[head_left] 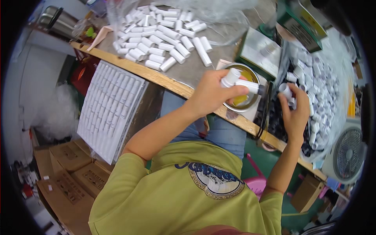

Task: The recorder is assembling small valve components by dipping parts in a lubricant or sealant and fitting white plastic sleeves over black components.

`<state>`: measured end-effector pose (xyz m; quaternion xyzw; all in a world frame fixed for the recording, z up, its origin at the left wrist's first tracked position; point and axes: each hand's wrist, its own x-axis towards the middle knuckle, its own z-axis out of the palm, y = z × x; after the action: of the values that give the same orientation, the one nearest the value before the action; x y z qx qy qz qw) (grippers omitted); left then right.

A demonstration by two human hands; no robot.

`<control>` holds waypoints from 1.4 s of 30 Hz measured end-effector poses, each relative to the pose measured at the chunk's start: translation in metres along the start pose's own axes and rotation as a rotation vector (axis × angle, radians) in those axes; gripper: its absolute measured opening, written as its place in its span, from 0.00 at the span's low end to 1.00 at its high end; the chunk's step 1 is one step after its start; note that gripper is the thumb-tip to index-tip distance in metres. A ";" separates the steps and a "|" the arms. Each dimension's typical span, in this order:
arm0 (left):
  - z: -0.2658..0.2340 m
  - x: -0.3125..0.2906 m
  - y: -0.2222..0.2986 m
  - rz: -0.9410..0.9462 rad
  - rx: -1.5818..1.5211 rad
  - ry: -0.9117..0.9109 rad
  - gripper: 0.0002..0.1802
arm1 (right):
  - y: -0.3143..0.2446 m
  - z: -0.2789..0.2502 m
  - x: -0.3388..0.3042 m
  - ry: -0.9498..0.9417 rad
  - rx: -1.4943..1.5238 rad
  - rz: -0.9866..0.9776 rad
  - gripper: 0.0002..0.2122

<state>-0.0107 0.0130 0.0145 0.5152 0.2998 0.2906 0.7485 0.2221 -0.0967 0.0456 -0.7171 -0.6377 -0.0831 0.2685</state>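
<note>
My left hand is closed around two white plastic tubes above a metal bowl that holds yellow liquid. One white tube stands up from my fingers. The other, a white tube with a black end, lies sideways over the bowl. At the right, my right hand pinches a short white hollow cap between thumb and fingers. It is at the near left edge of a large heap of white caps, with black pieces beside them.
Loose white tubes are heaped on the table's far left. A tray of white tubes in rows stands left of the wooden table edge. A green-and-white box sits behind the bowl. Cartons are at lower left, a fan at right.
</note>
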 end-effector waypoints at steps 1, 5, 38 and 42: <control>0.004 0.003 0.001 0.012 0.010 0.021 0.15 | -0.013 0.001 0.003 -0.004 0.068 -0.106 0.17; 0.007 0.011 0.009 0.167 0.181 0.002 0.15 | -0.030 0.006 0.012 -0.032 0.198 -0.239 0.20; -0.032 -0.012 0.023 -0.270 -0.110 -0.722 0.17 | -0.074 0.025 -0.002 -0.415 0.893 -0.059 0.11; -0.013 -0.030 0.010 0.393 0.850 -0.304 0.16 | -0.088 0.037 -0.026 -0.323 0.946 0.316 0.09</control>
<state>-0.0410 0.0015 0.0244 0.8583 0.1764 0.1998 0.4384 0.1253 -0.0975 0.0266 -0.6085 -0.5229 0.3673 0.4705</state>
